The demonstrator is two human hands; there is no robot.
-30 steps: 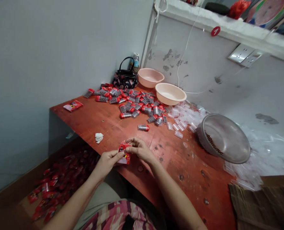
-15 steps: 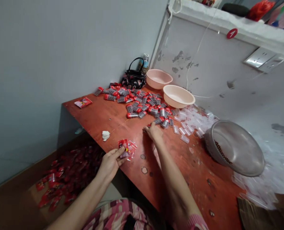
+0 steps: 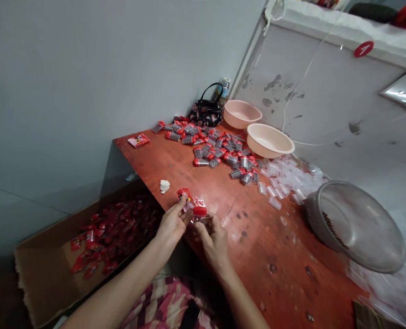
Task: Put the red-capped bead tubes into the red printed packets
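Observation:
My left hand (image 3: 171,223) pinches a small red printed plastic packet (image 3: 183,194) over the near edge of the table. Close beside it, my right hand (image 3: 213,237) grips a small clear bottle with a red cap (image 3: 199,211), cap uppermost. The bottle is right by the left fingertips; whether it touches the packet I cannot tell. More red-and-clear packets (image 3: 198,201) lie on the table just behind both hands. Farther back spreads a pile of red-capped bottles (image 3: 219,154) filled with dark contents.
A cardboard box (image 3: 48,278) holding many filled red packets stands below the table (image 3: 168,167) on the left. A crumpled white wad (image 3: 164,186) lies near the edge. Two basins (image 3: 269,148), clear tubs (image 3: 274,203), a large metal bowl (image 3: 314,214) and a handbag (image 3: 206,114) stand behind.
My right hand has come back from the bottle pile toward my left hand, bringing one red-capped bottle. The left hand still holds its packet. The view has swung slightly left.

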